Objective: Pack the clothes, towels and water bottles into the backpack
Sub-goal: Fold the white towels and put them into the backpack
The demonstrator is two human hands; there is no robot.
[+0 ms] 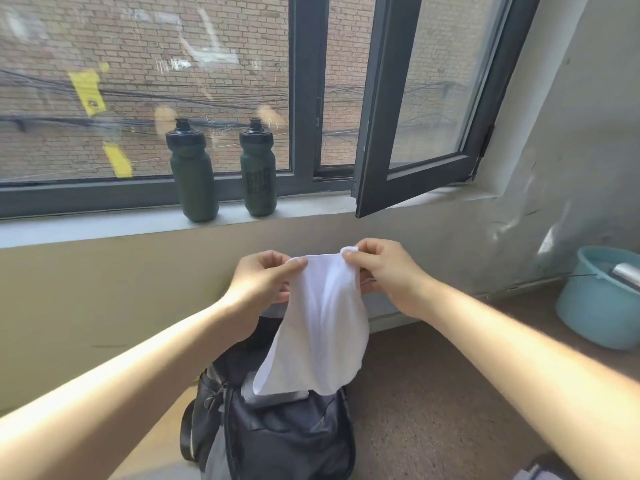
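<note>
A white towel (322, 323) hangs between my hands above the backpack. My left hand (263, 278) pinches its top left corner and my right hand (384, 268) pinches its top right corner. The towel's lower end dangles at the mouth of the dark grey and black backpack (284, 434), which stands on the floor against the wall with its top unzipped. Two dark green water bottles with black caps stand upright on the windowsill, one on the left (194, 174) and one on the right (258, 171).
A window sash (426, 98) swings inward over the sill to the right of the bottles. A light blue bucket (602, 303) with a metal object inside sits on the brown floor at right. A dark object (540, 469) lies at the bottom right edge.
</note>
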